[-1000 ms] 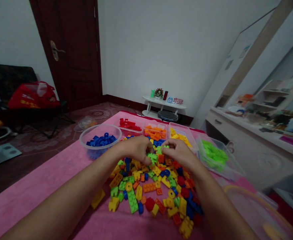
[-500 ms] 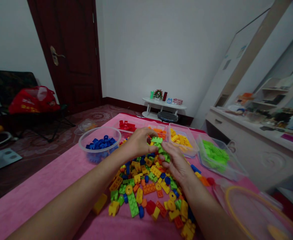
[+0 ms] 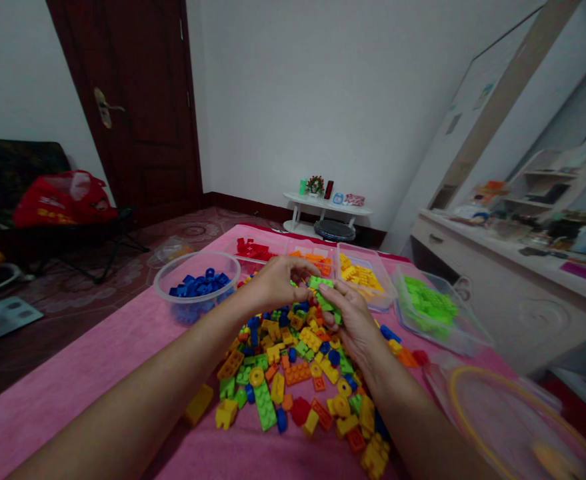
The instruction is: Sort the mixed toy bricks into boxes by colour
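Note:
Several green building bricks (image 3: 329,305) sit in my right hand (image 3: 353,321), pinched between thumb and fingers above the pile. Close on their left is my left hand (image 3: 279,283), its fingers curved and its thumb apart from them. The left fingertips are near the upper end of the green bricks; whether they touch cannot be made out. Below both hands spreads a loose pile of mixed bricks (image 3: 297,375) in yellow, orange, green, blue and red. My forearms hide parts of the pile's sides.
A round tub (image 3: 159,288) of blue bricks stands left on the pink cloth (image 3: 97,373). Behind the hands are red bricks (image 3: 253,249), orange bricks (image 3: 317,263) and a box of yellow bricks (image 3: 361,277). Right are a green-brick box (image 3: 465,343) and a yellow-rimmed lid (image 3: 455,393).
My left hand has drawn slightly away from the green bricks, its thumb now apart from them. The right hand still holds them. The view has shifted slightly.

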The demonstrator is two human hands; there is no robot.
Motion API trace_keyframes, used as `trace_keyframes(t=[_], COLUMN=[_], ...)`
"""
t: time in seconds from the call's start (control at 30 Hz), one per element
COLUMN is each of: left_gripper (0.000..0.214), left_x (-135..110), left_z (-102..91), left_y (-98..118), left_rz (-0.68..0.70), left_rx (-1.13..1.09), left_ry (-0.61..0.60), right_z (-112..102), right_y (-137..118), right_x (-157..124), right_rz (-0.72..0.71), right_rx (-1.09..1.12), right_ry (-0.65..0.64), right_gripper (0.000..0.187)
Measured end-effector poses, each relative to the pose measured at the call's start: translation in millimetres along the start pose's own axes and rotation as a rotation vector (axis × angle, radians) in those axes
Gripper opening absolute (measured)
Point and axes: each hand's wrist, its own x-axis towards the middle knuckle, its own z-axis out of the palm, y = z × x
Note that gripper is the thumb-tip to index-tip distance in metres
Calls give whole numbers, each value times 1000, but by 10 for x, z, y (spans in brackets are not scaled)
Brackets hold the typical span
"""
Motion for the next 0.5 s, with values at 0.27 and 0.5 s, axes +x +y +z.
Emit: trace_keyframes(t=[0.27,0.5], left_gripper=[45,37], left_x=[-8,-4], left_z=[32,-22], left_y=[-62,-13], left_rz=[-76,-78], left_rx=[136,126], left_ry=[-153,-149], right_z=[-259,-1322], right_y=[-252,-849], right_x=[118,452], right_rz=[-21,-207], right_rx=[344,74], right_ry=[208,649], right_gripper=[25,15])
